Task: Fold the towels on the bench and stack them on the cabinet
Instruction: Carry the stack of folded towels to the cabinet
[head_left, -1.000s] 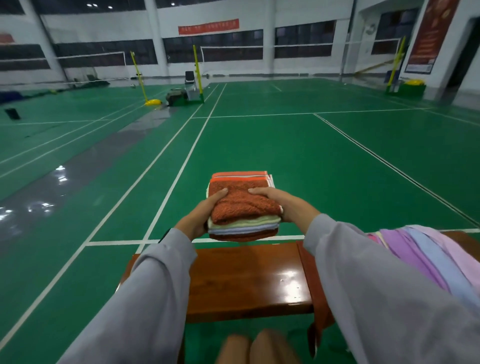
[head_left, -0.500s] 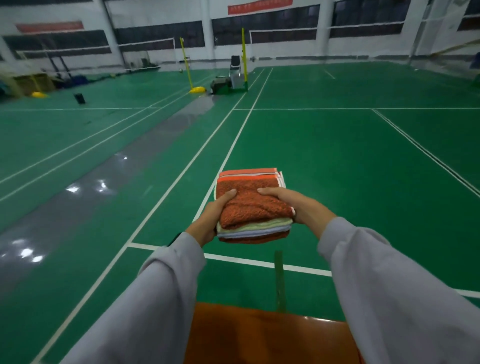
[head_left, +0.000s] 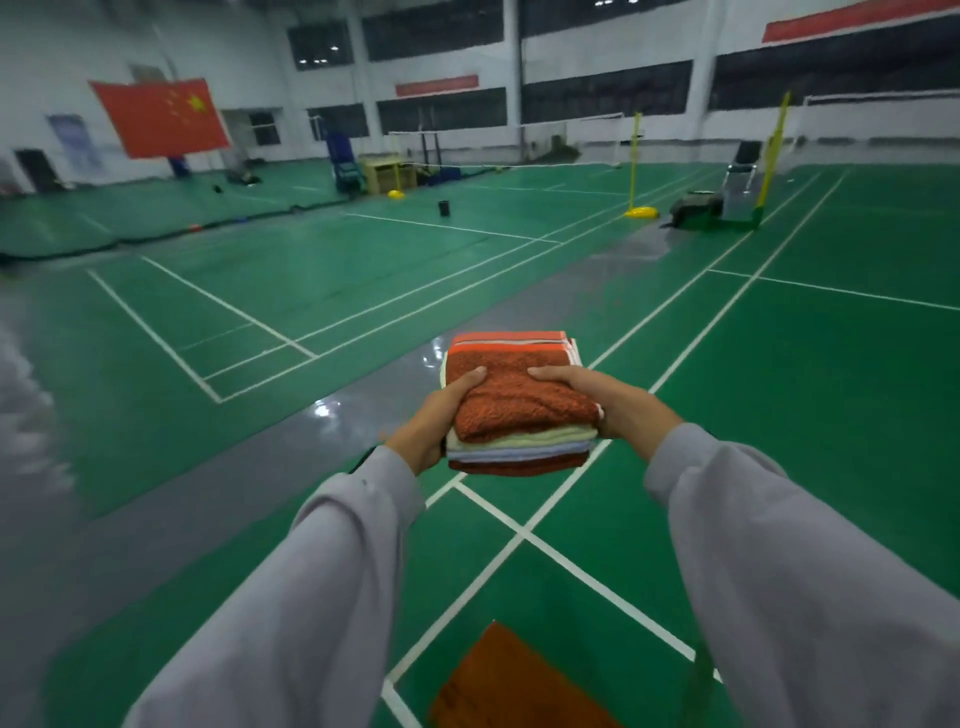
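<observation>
Green court floor (head_left: 779, 415) spreads below, with a bench (head_left: 509, 686) corner at the bottom edge. The towel stack (head_left: 519, 405) is in mid-air, gripped on both sides by the left hand (head_left: 431, 426) and right hand (head_left: 608, 402), thumbs on top (probably so no layer slips). No cabinet shows.

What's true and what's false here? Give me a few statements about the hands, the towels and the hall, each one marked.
1. The left hand and the right hand both grip the stack of folded towels. True.
2. The top towel is blue. False: it is rust-orange.
3. The stack rests on the bench. False: it is held in the air over the green floor.
4. A red flag hangs at the far left. True.
5. The person's arms are bare. False: long grey sleeves cover them.
</observation>
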